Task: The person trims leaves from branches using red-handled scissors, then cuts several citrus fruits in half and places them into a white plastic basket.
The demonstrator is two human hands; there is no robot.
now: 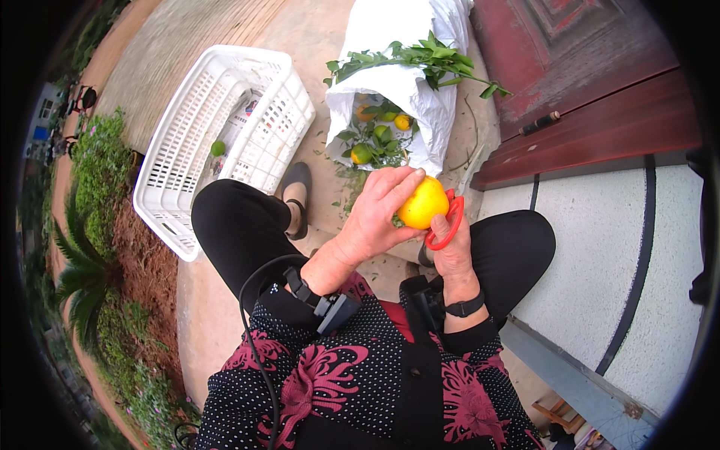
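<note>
My left hand (373,208) is closed around a yellow-orange citrus fruit (424,201), held up in front of my knees. Close against the fruit's right side, my right hand (453,253) grips scissors by their red handles (458,213); the blades are hidden. Just beyond my hands a white woven sack (431,124) lies with its mouth toward me. Inside it are several green and yellow citrus fruits (361,154) with leaves and twigs. A leafy branch (420,61) rests across the top of the sack.
To the left stands a white slatted plastic basket (274,131), tilted in view, with one green fruit (217,148) and printed paper inside. A dark red wooden door (577,60) and a white wall panel (570,247) border the right side. Plants grow at the far left.
</note>
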